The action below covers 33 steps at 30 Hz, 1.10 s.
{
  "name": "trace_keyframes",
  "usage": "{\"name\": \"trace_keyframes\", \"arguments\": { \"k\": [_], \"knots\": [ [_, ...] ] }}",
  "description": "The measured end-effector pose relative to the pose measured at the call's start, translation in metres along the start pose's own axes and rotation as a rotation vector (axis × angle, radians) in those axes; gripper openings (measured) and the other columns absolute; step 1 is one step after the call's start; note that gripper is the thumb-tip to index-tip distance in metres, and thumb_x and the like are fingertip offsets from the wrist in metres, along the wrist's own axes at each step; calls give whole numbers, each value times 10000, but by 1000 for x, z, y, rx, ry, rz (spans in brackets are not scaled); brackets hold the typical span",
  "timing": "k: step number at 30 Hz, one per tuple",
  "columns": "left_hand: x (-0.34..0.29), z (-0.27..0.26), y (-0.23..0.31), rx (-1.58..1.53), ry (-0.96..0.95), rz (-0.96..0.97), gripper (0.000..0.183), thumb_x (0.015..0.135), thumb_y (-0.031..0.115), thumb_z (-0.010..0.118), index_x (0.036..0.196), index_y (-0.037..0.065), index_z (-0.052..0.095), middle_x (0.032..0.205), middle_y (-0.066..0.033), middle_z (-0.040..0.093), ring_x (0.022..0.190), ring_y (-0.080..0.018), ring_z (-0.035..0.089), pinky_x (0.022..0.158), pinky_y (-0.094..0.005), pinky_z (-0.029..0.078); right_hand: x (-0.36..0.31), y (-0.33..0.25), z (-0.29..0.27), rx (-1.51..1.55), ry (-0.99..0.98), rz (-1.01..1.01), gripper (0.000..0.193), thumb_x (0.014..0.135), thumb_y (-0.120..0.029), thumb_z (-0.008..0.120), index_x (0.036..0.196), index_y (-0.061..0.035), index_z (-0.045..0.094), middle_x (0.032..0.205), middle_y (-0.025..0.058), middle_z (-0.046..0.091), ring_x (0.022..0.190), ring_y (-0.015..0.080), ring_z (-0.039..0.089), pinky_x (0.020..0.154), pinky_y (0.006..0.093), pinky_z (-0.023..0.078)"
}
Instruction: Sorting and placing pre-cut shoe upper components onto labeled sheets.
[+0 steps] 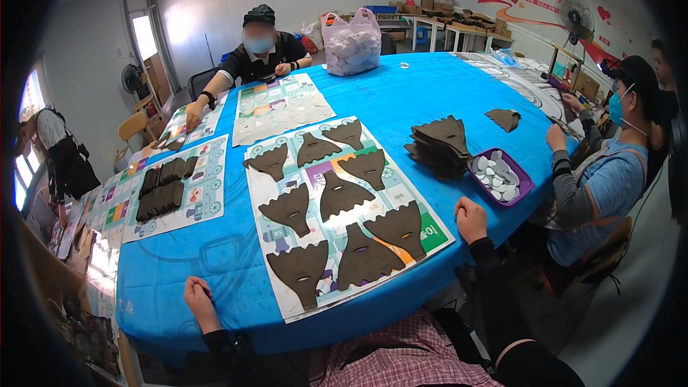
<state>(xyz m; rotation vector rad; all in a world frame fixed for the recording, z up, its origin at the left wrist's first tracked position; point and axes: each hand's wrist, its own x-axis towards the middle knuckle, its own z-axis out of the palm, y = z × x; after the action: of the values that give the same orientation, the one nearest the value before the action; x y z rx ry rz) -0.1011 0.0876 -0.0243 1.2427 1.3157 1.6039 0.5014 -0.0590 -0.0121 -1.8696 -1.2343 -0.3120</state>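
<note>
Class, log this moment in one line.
left hand: curled, over blue cloth; right hand: curled, near purple basket; brown pieces: spread on printed sheet

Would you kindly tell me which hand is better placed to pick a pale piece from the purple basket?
Probably the right hand: it is close to the purple basket and its pale pieces. The left hand is farther off, across the printed sheet with dark scalloped cut-outs.
</note>
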Motion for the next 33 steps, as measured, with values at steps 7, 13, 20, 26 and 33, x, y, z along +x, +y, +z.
{"name": "trace_keyframes", "arguments": {
  "k": [7,13,20,26,33],
  "knots": [
    [7,-3,-5,28,-28,19,204,860,-10,343,708,75,450,621,-2,456,498,-60,377,443,-214,287,0,-1,1,-16,20,-2,116,772,-24,478,700,-51,564,617,137,568,584,320,582,556,410,433],
    [8,0,-9,29,-48,33,204,853,-13,338,705,67,452,619,-6,457,499,-68,377,454,-219,294,1,-1,-4,-11,-32,64,117,788,-51,490,716,-70,580,697,140,612,671,357,607,604,440,464],
    [4,-2,-8,54,-27,29,203,856,-18,348,708,64,461,623,-11,467,511,-73,390,472,-227,311,2,-1,-1,-17,-52,77,116,787,-50,489,714,-68,578,698,150,612,683,362,610,610,444,466],
    [5,-2,-8,33,-47,73,204,861,-17,354,713,52,476,634,-18,489,527,-75,415,484,-228,334,3,7,3,-56,-49,33,97,788,-54,501,721,-60,571,698,159,610,690,366,614,608,453,460],
    [0,6,4,62,-34,61,216,858,-22,346,698,47,474,639,-23,492,541,-78,422,492,-228,340,-1,7,1,-38,-53,39,99,781,-22,484,701,-46,539,655,144,582,660,354,596,600,444,442]
  ]
}}
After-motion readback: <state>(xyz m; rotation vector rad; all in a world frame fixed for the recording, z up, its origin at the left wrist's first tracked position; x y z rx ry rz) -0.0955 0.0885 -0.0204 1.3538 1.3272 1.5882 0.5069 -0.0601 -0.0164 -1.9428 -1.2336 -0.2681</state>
